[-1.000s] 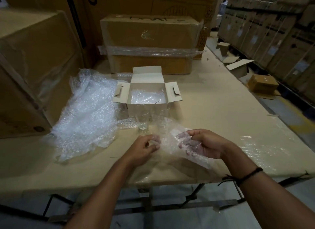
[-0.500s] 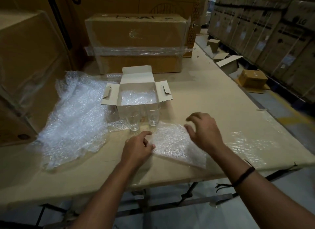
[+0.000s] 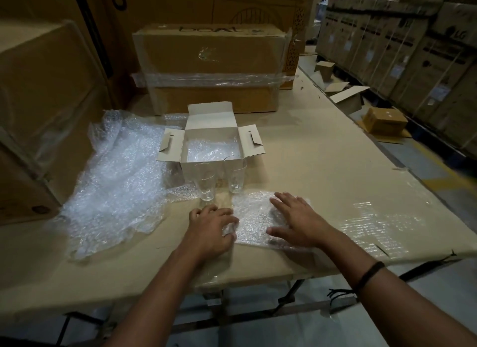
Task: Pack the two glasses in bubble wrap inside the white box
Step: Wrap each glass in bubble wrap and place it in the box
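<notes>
Left hand [image 3: 210, 229] low on table [image 3: 322, 171], fingers curled, thumb pinching left edge of bubble sheet [image 3: 254, 217]. Right hand [image 3: 296, 217] flat, fingers spread straight, pressing sheet's right half. Left glass [image 3: 205, 181] and right glass [image 3: 235, 175] upright, side by side, just beyond fingertips, in front of open white box [image 3: 211, 133] lined with wrap. Loose wrap pile [image 3: 116, 171] left of box. Table cardboard-covered; brown cartons [image 3: 211, 60] behind, more stacked at right

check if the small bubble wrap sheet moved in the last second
Yes: the sheet came down, from bunched above the table to spread flat before the right glass.
</notes>
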Available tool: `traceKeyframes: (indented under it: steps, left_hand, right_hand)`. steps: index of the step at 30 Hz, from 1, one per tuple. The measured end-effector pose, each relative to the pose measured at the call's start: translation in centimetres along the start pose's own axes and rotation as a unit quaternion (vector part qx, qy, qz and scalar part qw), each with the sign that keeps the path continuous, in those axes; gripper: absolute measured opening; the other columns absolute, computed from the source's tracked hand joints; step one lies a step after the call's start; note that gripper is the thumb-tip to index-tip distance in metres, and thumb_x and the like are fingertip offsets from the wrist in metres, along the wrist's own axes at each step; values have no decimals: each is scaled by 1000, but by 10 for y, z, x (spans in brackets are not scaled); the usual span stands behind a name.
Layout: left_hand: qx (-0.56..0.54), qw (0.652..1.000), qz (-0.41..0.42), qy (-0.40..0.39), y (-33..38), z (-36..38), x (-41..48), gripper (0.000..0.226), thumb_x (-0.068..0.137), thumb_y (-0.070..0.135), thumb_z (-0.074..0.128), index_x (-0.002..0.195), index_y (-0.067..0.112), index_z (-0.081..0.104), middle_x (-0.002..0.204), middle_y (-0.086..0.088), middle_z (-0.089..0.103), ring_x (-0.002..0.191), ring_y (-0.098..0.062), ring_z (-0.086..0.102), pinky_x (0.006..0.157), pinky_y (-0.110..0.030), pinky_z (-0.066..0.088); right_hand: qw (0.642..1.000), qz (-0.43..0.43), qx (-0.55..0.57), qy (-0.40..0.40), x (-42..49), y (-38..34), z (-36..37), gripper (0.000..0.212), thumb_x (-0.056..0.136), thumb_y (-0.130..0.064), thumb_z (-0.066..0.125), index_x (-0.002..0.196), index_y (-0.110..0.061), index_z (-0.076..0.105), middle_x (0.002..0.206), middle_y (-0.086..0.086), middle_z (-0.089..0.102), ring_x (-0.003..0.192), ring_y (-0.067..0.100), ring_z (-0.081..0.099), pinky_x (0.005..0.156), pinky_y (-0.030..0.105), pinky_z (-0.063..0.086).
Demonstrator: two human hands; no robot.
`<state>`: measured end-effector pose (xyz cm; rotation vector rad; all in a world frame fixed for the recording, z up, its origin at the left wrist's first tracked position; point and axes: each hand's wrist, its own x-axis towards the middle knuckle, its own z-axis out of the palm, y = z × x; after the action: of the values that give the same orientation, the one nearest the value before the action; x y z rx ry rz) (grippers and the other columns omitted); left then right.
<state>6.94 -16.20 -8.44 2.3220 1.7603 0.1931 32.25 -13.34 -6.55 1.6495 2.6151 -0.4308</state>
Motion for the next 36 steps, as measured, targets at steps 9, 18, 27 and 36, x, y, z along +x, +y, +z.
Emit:
traceKeyframes:
  steps: [9,18,27,36]
  left_hand:
    - [-75,996,38,2,15,-7,12,64,91,47,53,150,34,32,157,12,26,141,-21,18,114,-41,13]
    - [26,999,12,-14,8,-6,20,73,81,68,57,143,32,43,145,9,40,129,-20,29,106,-38,25]
    - [-335,916,-91,200,-3,-4,-6,13,80,20,77,90,27,73,86,9,71,80,-8,65,73,-25,49]
    - [-352,902,-88,234,-24,-6,-19,38,66,-15,63,80,19,75,80,13,69,77,9,61,68,-6,42]
  right_hand:
    - [994,45,-9,-94,9,1,-12,112,75,-70,64,156,-19,6,163,6,9,148,29,13,119,44,20]
    - [992,35,-82,-88,15,-6,-22,84,80,-53,70,149,-24,32,149,2,38,132,25,39,109,42,32]
    - [996,-38,69,42,21,-18,-23,17,89,-25,65,101,-14,70,99,4,71,91,24,63,75,34,49]
    - [981,-82,-149,92,31,-53,-14,56,86,-47,64,138,-31,49,137,-5,53,125,23,42,97,36,30]
